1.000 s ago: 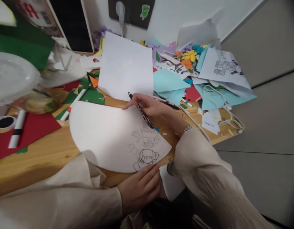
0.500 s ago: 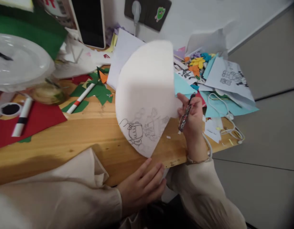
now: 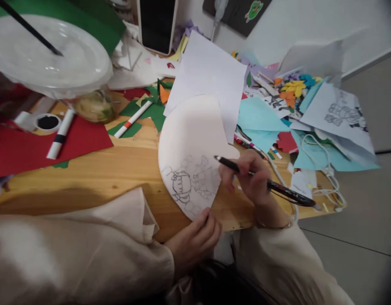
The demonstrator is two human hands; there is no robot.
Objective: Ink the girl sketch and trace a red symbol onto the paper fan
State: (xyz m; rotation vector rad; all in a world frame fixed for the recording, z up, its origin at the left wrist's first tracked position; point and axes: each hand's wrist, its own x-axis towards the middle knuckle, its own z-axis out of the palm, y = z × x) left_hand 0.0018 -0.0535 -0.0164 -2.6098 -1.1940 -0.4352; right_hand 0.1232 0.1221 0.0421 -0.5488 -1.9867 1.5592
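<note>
A white paper cutout point(image 3: 190, 127) with a rounded left edge lies on the wooden table, bearing pencil-like line drawings of small cartoon figures in its lower part. One figure at the lower left has darker outlines. My left hand point(image 3: 198, 237) is at the cutout's bottom corner, fingers curled together with the tips on its edge; the thumb's grip is not plain. In my right hand point(image 3: 254, 178), by the cutout's right edge, is a black patterned pen point(image 3: 290, 195), its tip pointing left above the paper.
Behind the cutout lies a white sheet point(image 3: 211, 63). To the right are blue paper point(image 3: 262, 114), colourful paper flowers point(image 3: 293, 89) and a white cable point(image 3: 333, 182). At left stand a lidded plastic bowl point(image 3: 84, 63), red paper point(image 3: 87, 140) and markers point(image 3: 133, 118).
The cutout has come down off the white sheet behind it, towards me. My left fingers have drawn together at its corner. My right hand has turned the pen leftward. The view has shifted.
</note>
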